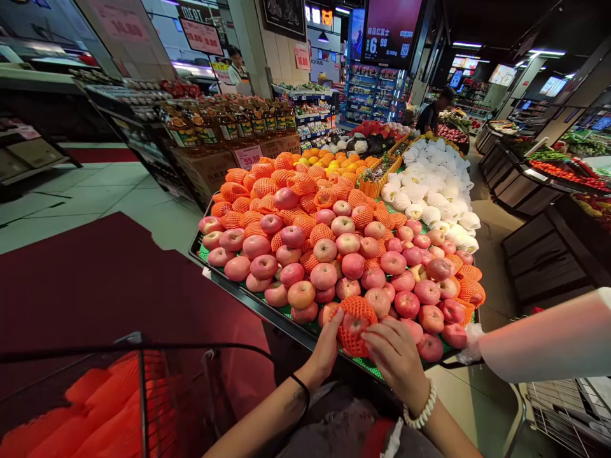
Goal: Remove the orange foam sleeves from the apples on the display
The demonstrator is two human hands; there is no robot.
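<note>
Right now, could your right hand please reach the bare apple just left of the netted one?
Probably not directly: the right hand sits on the netted apple, and the left hand lies beside the bare apple.

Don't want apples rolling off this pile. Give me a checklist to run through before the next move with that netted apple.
1. Left hand on the netted apple: ok, it cups the left side.
2. Right hand on it: ok, fingers touch the right side.
3. Foam net covers the apple: ok on top; underside cannot tell.
4. Apple lifted off the pile: cannot tell.
5. Neighbouring bare apples steady: cannot tell; they crowd close.
6. Basket within reach: ok, at lower left.
</note>
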